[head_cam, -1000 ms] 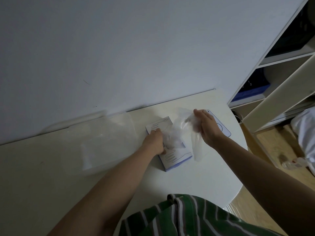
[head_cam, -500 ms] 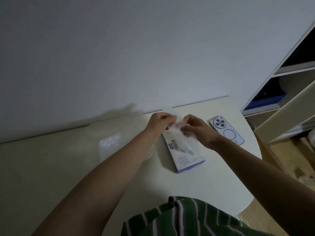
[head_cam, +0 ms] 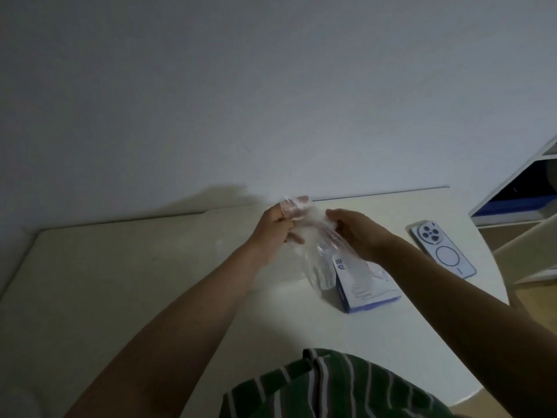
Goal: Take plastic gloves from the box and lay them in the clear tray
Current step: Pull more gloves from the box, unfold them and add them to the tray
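In the head view, a thin, clear, crinkled plastic glove (head_cam: 319,267) hangs above the white table (head_cam: 301,333), its lower end draping over the flat white-and-blue box (head_cam: 372,289) that lies beside a phone (head_cam: 443,249). The left hand (head_cam: 275,226), raised with curled fingers, pinches the glove's upper edge. The right hand (head_cam: 358,233), just opposite, grips its other side.

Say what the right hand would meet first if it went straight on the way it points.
Likely the left hand: the right hand points left at it, with only the glove both hold between. Depth is unclear.
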Tool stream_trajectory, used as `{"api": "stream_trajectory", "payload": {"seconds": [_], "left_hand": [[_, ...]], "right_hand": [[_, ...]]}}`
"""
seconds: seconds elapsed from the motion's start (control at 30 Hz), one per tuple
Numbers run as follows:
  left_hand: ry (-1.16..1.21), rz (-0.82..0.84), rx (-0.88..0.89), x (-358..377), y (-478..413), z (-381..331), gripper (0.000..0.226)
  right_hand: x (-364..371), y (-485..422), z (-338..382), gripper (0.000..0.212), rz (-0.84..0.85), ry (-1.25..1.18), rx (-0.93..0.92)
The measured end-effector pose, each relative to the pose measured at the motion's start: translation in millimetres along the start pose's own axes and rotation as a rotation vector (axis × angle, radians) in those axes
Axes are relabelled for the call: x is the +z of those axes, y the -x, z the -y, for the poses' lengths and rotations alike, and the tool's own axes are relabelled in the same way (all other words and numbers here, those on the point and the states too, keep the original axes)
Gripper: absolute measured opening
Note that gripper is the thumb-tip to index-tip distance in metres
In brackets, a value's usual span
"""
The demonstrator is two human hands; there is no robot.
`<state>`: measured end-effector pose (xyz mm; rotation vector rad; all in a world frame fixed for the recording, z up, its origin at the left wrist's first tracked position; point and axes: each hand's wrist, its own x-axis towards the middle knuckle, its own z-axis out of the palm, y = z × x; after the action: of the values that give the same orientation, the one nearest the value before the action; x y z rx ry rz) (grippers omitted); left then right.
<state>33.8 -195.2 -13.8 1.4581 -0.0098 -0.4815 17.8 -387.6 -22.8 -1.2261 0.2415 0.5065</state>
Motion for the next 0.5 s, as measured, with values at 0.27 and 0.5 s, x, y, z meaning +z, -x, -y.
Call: {"api": "stream_trajectory", "payload": {"seconds": [0.27,0.5], "left_hand": [[0.143,-0.166,-0.168,-55,7,8,0.041],[-0.107,-0.003,-0.383,-74,-3,-10,0.041]], "right_hand": [[34,-19,11,0.019,-0.198,0.108,-0.202],[61,-37,15,0.019,0.009,0.289,-0.188]]}}
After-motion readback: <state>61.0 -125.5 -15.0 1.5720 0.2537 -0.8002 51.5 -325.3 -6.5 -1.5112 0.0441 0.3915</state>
